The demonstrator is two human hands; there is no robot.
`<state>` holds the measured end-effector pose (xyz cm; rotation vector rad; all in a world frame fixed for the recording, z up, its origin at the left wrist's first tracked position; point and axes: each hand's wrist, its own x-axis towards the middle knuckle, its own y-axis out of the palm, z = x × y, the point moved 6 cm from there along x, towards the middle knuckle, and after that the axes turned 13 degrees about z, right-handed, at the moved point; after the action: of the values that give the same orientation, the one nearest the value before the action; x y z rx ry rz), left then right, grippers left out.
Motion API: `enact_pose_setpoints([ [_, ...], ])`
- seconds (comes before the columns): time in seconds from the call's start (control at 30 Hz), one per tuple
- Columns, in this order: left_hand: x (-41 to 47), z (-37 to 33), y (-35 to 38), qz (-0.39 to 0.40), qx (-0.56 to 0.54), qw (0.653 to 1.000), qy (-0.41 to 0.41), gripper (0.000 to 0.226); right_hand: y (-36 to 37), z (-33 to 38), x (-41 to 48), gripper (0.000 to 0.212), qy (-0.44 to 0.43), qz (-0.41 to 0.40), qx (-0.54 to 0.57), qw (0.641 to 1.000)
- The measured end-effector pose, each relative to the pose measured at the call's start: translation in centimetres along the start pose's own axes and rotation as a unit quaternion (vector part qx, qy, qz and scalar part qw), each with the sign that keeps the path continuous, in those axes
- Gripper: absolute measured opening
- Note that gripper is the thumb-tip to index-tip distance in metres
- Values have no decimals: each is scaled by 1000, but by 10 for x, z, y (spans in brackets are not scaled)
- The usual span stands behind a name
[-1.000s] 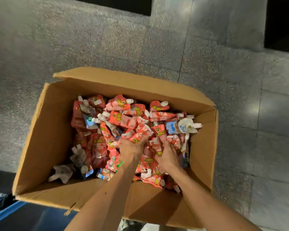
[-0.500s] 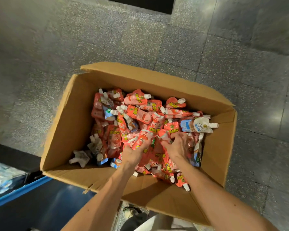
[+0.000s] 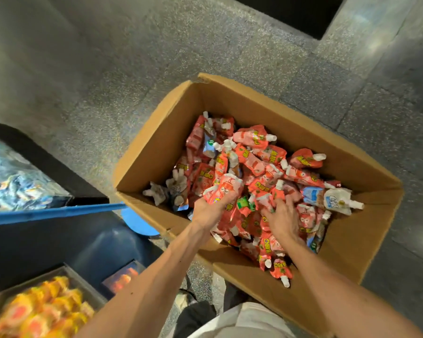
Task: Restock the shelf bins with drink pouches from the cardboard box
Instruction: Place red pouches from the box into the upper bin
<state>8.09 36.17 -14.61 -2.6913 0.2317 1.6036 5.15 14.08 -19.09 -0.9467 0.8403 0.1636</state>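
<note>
Shelf bin [image 3: 88,285] at far left is sitting blurred, holding orange packs, likely the restock target. Left hand [image 3: 206,212] is gripping a bunch of red drink pouches [image 3: 224,191] inside the cardboard box [image 3: 156,147], gathering several per trip. Right hand [image 3: 282,219] is digging into the pile, apparently clutching more. Box is resting on speckled grey floor tiles [image 3: 108,69] in a dim aisle.

Bare left forearm [image 3: 156,276] and right forearm [image 3: 327,284], pale cream garment [image 3: 244,320] at the waist, dark shoe [image 3: 185,300] below
</note>
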Motion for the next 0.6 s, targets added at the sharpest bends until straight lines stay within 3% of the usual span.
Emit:
enact_pose_setpoints([
  [0.2, -41, -11, -17, 16, -50, 997, 63, 43, -45, 33, -48, 42, -115, -16, 47, 992],
  [0.27, -66, -15, -22, 41, -62, 993, 97, 46, -63, 64, -77, 28, -173, -5, 76, 982],
  [0.33, -101, -19, -31, 60, -84, 985, 137, 48, -78, 102, -108, 27, -228, -13, 98, 969],
  [0.47, -193, -7, -79, 43, -149, 956, 250, 54, -80, 192, -198, 18, -353, 29, 172, 919],
  [0.6, -299, 46, -147, 3, -220, 913, 343, 59, -29, 261, -302, 16, -448, 149, 222, 853],
])
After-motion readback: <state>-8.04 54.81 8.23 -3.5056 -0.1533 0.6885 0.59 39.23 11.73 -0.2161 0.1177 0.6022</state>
